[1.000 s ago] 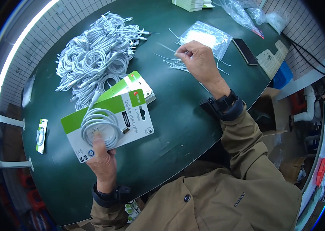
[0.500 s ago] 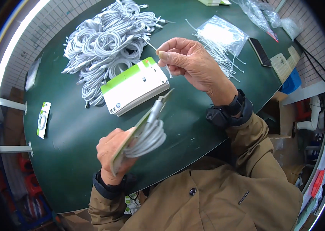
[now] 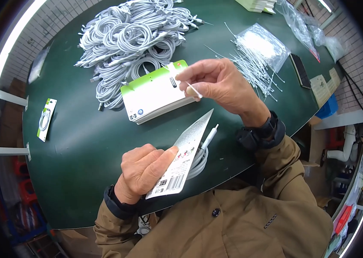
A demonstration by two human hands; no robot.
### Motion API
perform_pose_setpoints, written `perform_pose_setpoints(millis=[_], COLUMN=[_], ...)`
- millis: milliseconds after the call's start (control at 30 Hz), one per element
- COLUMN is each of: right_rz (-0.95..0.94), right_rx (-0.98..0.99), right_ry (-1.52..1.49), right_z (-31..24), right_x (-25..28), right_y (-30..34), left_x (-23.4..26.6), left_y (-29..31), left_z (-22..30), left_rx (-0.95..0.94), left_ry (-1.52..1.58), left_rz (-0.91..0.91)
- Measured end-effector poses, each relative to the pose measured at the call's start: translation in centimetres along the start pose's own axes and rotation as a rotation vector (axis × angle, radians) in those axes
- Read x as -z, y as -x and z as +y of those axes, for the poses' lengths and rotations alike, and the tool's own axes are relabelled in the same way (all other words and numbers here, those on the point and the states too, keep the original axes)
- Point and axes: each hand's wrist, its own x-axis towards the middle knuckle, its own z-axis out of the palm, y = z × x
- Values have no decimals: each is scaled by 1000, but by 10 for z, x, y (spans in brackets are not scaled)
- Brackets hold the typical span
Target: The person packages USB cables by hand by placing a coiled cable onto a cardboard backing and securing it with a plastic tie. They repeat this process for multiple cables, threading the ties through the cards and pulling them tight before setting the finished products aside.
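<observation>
My left hand (image 3: 143,170) grips a white printed card (image 3: 183,159) by its lower left part, the thumb lying on its printed face. Behind the card, on its right side, hangs a coiled light-grey cable (image 3: 199,163) with its plug pointing up. Pinched between the thumb and fingers of my right hand (image 3: 226,86) is a thin white cable tie (image 3: 195,90). That hand is over the right end of a stack of white and green cards (image 3: 153,101) and apart from the card in my left hand.
A large heap of coiled grey cables (image 3: 134,38) covers the far left. Loose white cable ties (image 3: 252,64) spill from a clear bag (image 3: 276,43) at the far right, near a dark phone (image 3: 300,71). One carded cable (image 3: 46,120) lies at the left edge of the green table (image 3: 78,172).
My left hand has turned the card so its printed face shows and moved it slightly right. My right hand has shifted right and lower, and the cable tie now points toward me.
</observation>
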Motion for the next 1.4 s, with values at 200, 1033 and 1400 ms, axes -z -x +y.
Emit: perform_pose_setpoints(millis=[200, 1033, 1400], right_rz=[-71, -57, -269], right_rx=[80, 106, 212], right_ry=[66, -6, 13], right_z=[-1, -17, -22], right_x=[-8, -24, -26], right_y=[2, 19, 26], left_x=[-2, -2, -8], left_y=[-1, -13, -9], left_z=[-4, 17, 21], left_rx=[-76, -119, -181], left_ry=[-34, -57, -82], left_rz=[5, -153, -81])
